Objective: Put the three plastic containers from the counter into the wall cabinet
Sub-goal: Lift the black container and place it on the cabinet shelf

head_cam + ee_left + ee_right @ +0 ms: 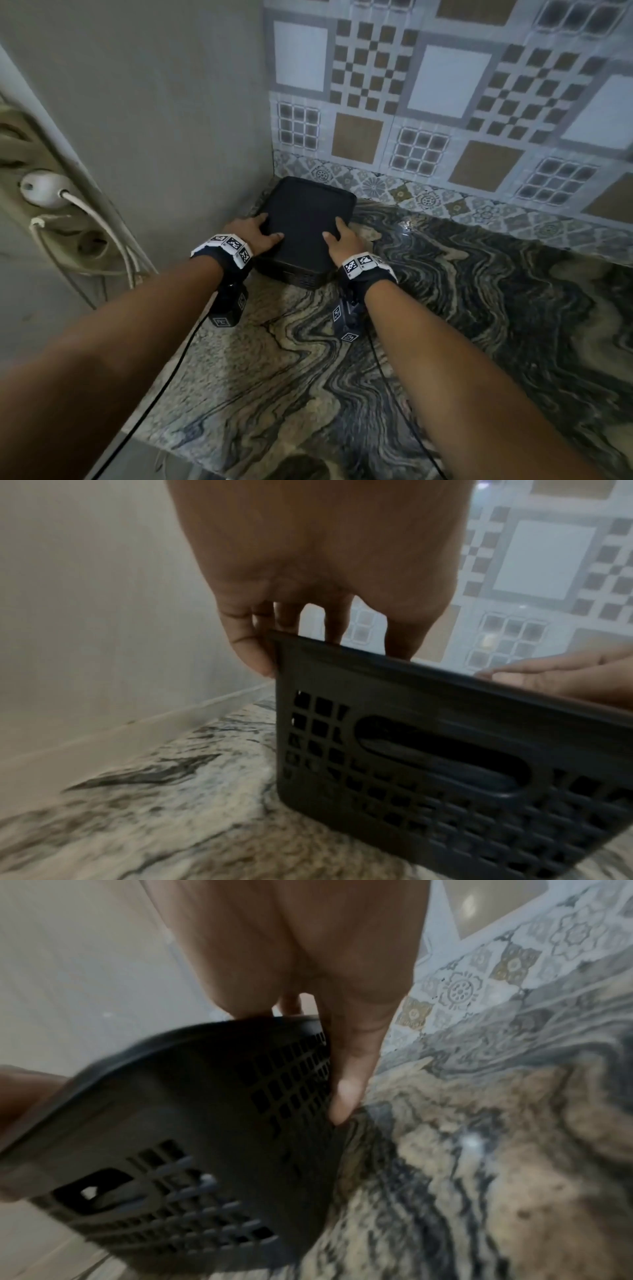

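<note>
One black plastic container (305, 222) with a flat lid and perforated sides stands in the back left corner of the counter. My left hand (253, 233) grips its left edge, with the thumb on the lid and the fingers down the side. My right hand (342, 236) grips the right edge the same way. In the left wrist view the container (445, 750) shows a handle slot, with my left hand (308, 561) curled over its top corner. In the right wrist view a finger of my right hand (342, 988) presses on the container's (192, 1123) grid wall. No other container or the wall cabinet is in view.
A grey side panel (154, 120) stands tight against the container's left, and the patterned tile wall (445, 85) is just behind it. The marbled counter (445, 308) stretches to the right and front. A white plug (44, 188) and cables hang at the far left.
</note>
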